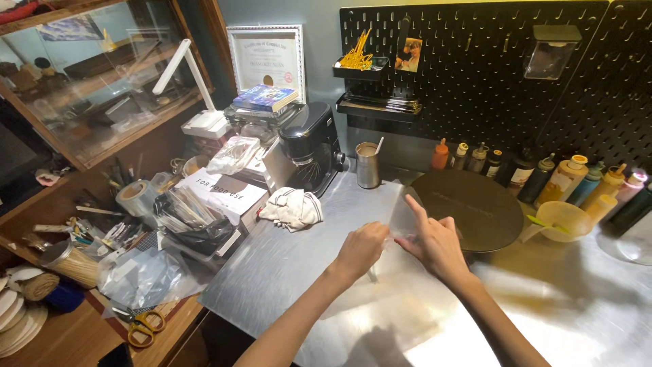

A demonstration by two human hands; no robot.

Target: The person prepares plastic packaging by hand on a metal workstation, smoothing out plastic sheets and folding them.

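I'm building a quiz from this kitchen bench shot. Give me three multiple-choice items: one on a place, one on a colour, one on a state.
1. Where does the white cloth lie?
A. beside the stand mixer
B. on the round dark board
C. on the floor

2. What colour are the scissors' handles?
A. blue
B. yellow-orange
C. white

3. What are the left hand and right hand doing?
A. resting apart
B. holding a cup
C. handling a clear sheet

Answers: A, the cloth sits at the mixer's base; B, the handles look yellow-orange; C, both hands meet at the transparent sheet.
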